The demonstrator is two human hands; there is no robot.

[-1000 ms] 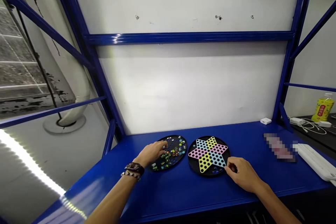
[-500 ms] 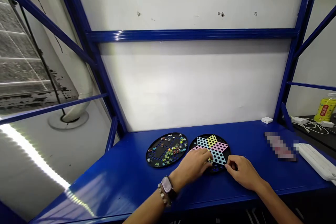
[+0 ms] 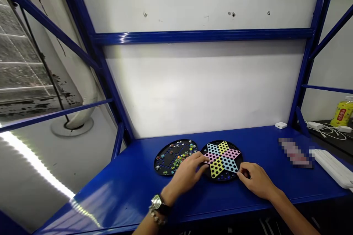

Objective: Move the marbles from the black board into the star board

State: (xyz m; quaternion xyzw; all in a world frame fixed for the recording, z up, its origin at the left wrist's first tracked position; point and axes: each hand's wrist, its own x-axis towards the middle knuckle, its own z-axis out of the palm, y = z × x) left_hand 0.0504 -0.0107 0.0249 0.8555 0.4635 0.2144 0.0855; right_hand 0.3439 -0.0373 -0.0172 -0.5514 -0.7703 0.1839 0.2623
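The left hand [image 3: 187,173] is reaching over the near-left edge of the Chinese checkers board [image 3: 223,161], its thumb and fingers parting; whether they are holding a marble, I cannot tell. The right hand [image 3: 255,180] is curling at the board's right edge, thumb and forefinger closing together beside the light-blue point. The board is lying on the blue tabletop [image 3: 132,194], right of a round black tray [image 3: 164,158] that is carrying scattered glass marbles [image 3: 179,160]. A watch [image 3: 157,202] and a bracelet are circling the left wrist.
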